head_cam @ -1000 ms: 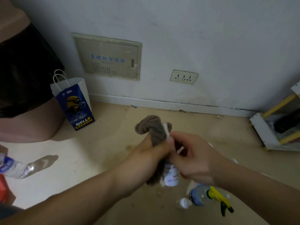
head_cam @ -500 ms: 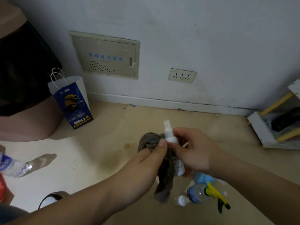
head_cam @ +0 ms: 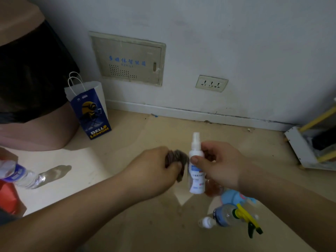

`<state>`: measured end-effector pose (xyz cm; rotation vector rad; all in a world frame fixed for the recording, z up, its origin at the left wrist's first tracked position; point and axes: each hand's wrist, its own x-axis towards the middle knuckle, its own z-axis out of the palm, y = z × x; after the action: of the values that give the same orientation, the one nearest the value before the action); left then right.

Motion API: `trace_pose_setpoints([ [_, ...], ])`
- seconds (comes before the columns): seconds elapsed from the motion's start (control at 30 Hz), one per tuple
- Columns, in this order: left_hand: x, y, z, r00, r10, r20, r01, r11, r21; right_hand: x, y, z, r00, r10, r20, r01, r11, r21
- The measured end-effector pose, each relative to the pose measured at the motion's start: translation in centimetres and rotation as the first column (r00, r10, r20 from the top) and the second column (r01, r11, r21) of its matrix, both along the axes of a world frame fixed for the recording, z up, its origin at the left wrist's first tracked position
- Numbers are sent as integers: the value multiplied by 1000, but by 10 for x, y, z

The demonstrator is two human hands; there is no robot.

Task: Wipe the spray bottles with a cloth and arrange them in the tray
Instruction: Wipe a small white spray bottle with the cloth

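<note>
Cloth (head_cam: 177, 159) has come off the small white spray bottle (head_cam: 196, 172) vs 1 s ago: then wrapped over it, now bunched in L hand (head_cam: 158, 166), fingers curled round it, just left of the bottle. R hand (head_cam: 221, 166) pinches the bottle near its shoulder, thumb in front, fingers behind. Bottle's long axis is upright, nozzle up, held above the floor (head_cam: 127, 142). R hand is nearer, so prob. carries it. Tray not identifiable in view.

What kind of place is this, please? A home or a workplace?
Most likely a room in a home, seen at floor level: a wall socket and a recessed utility box sit low on the white wall, and a paper shopping bag stands on the beige floor.
</note>
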<state>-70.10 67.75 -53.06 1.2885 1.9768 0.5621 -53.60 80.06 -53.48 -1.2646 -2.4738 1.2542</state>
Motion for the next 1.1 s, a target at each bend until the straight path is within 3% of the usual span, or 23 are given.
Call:
trace_pose_setpoints([
  [0.1, -4, 0, 8, 993, 71, 95, -83, 989, 124, 0, -3, -4, 999, 17, -35, -20, 997, -73],
  [0.17, -10, -1, 8, 995, -15, 103, -3, 985, 173, 0, -2, -2, 997, -4, -74, -5, 993, -121],
  [0.27, -12, -2, 11, 965, -104, 240, 45, 970, 239, -2, -4, 3, 987, 1, -163, -32, 982, -184],
  [0.37, -11, 0, 5, 987, -73, 141, 8, 911, 412, -4, -6, 8, 975, 46, -217, -90, 976, -199],
  [0.47, -11, -4, -3, 980, 69, 186, -152, 866, 476, -5, -9, 14, 958, 41, -283, -112, 964, -240],
  [0.57, -7, -7, -8, 1000, 11, -23, 2, 869, 495, -8, -16, 19, 944, 26, -328, -119, 957, -265],
  [0.67, 15, -11, -8, 944, -69, 323, -93, 882, 462, -11, -20, 16, 943, -50, -330, -59, 949, -311],
  [0.7, 23, -12, -10, 931, -55, 361, -135, 866, 481, -11, -20, 15, 943, -79, -323, -29, 949, -315],
  [0.8, 38, -19, -21, 963, 17, 269, -163, 830, 534, -13, -19, 14, 941, -126, -313, 28, 954, -299],
  [0.9, 39, -20, -24, 931, 60, 361, -250, 825, 507, -13, -20, 12, 929, -173, -327, 76, 955, -288],
  [0.97, 33, -15, -20, 856, 114, 505, -331, 870, 364, -12, -21, 12, 918, -196, -346, 109, 960, -257],
  [1.0, 27, -8, -20, 769, 186, 611, -407, 880, 244, -12, -22, 12, 918, -194, -345, 118, 966, -231],
  [1.1, 15, -15, -30, 400, 176, 900, -423, 906, 11, -12, -25, 15, 953, -112, -281, 65, 983, -170],
])
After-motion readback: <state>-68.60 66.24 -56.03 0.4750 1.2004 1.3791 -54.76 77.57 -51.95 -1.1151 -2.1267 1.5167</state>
